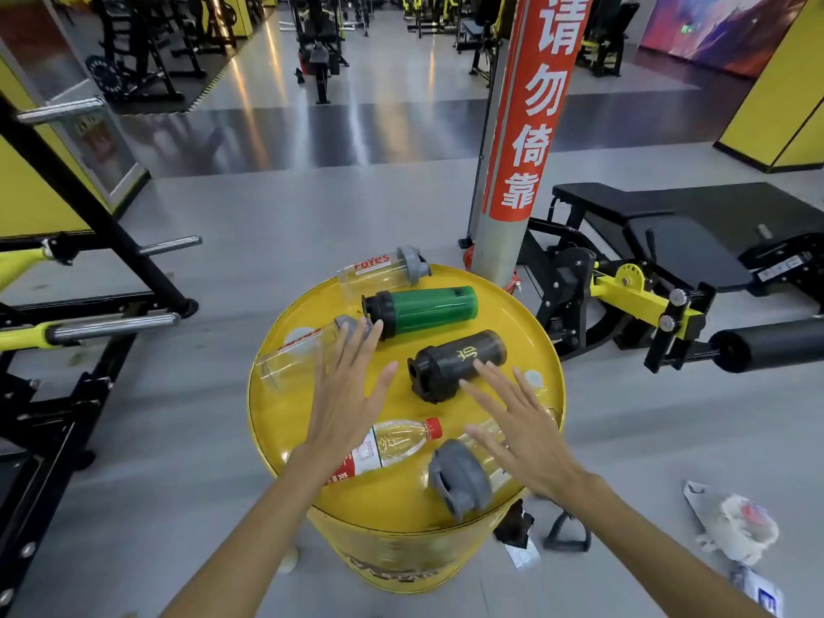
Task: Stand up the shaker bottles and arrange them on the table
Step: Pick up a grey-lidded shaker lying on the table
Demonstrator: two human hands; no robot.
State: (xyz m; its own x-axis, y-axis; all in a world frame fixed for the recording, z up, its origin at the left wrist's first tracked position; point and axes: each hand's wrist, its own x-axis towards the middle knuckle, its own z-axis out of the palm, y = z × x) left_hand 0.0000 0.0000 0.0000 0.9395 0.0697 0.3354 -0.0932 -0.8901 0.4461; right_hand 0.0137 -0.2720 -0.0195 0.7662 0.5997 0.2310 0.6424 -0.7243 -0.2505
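Both hands, left (345,394) and right (519,428), are hovering spread and empty over the yellow surface (512,314), where every shaker bottle (green (421,310), black (457,364), clear ones (383,272)) is lying on its side, leaving all the work ahead.

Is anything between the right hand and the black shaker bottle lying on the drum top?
Nothing visible. The right hand, open with fingers spread, hovers just near side of the black shaker bottle, its fingertips over the bottle's near edge. The grey-lidded clear bottle lies under the palm, not between them.
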